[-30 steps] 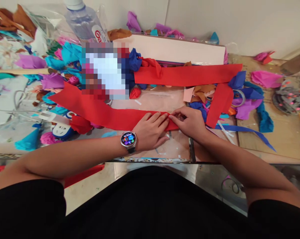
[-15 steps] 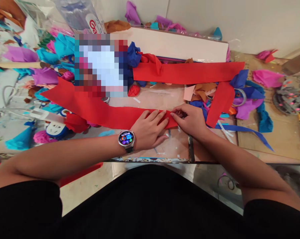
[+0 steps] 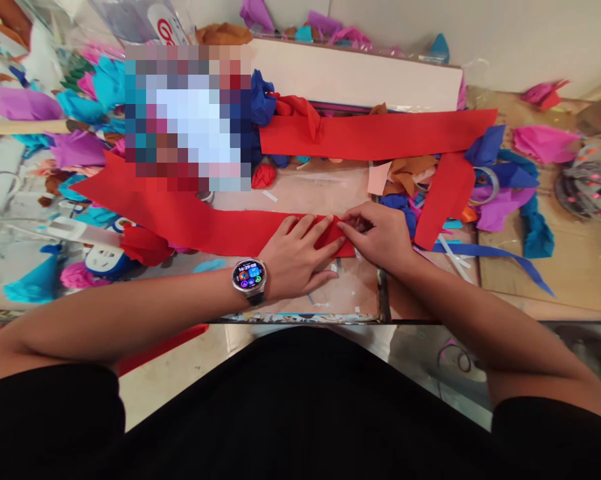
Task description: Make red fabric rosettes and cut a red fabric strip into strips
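A long red crepe paper strip (image 3: pixel 235 232) lies across the table in front of me, its far left part wider and bending upward. My left hand (image 3: pixel 300 257) rests flat on the strip with the fingers spread, pressing it near its right end. Close beside it, my right hand (image 3: pixel 380 233) has thumb and forefinger pinched on the strip's right end, its other fingers curled in. Another red paper strip (image 3: pixel 380 135) stretches behind my hands, and a shorter red piece (image 3: pixel 445 197) slants down on the right.
A white power strip (image 3: pixel 108 259) with a cable sits at left among crumpled paper. A tape roll (image 3: pixel 485 185) lies at right near a blue paper strip (image 3: pixel 500 253) and cardboard (image 3: pixel 580 267). A long white box (image 3: pixel 355 73) stands at the back. One patch is blurred out.
The view has shifted slightly. My left hand stays flat on the red strip, and my right hand keeps its pinch at the end with hardly any movement.
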`<state>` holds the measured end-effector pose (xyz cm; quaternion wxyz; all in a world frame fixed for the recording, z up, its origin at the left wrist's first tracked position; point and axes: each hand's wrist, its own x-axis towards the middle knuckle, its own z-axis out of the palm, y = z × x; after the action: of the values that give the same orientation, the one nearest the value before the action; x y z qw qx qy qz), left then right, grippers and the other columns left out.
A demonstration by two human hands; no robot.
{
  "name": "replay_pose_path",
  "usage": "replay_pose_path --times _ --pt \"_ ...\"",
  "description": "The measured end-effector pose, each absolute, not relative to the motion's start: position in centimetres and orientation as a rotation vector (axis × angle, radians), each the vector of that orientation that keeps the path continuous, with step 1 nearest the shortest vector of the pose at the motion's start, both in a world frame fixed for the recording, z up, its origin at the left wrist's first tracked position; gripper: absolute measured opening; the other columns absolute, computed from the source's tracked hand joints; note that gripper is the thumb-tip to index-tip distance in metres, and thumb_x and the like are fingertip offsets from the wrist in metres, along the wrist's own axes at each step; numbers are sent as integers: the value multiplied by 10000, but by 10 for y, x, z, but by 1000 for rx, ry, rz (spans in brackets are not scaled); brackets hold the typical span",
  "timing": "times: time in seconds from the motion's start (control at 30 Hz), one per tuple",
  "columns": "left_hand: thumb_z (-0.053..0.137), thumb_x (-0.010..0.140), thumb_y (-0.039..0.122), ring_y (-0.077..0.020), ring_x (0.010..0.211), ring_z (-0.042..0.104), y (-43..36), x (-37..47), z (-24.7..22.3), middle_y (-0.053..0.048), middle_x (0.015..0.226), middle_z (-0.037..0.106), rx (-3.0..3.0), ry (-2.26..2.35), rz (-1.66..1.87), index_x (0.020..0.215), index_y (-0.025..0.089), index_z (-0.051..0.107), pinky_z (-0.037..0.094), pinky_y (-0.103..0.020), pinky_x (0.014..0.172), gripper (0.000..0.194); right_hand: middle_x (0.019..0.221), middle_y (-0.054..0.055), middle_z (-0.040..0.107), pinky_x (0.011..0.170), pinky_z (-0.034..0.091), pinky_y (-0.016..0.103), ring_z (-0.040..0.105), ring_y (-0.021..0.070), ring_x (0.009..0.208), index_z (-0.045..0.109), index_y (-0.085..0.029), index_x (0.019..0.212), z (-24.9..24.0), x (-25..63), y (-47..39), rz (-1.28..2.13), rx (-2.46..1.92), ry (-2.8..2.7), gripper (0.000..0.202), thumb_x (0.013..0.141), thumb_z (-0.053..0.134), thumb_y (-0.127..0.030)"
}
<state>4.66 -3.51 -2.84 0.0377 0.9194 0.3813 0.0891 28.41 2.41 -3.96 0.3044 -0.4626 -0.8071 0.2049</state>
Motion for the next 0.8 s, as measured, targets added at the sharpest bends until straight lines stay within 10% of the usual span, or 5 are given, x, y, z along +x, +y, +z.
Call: replay_pose_path --times 0.8 --pt "526 1112 498 -407 1402 569 -34 46 -34 -186 1539 631 2933 970 393 1504 192 665 512 -566 1121 517 775 15 758 632 495 316 668 179 658 754 -223 882 -41 283 27 603 -1254 -2158 94 915 816 -285"
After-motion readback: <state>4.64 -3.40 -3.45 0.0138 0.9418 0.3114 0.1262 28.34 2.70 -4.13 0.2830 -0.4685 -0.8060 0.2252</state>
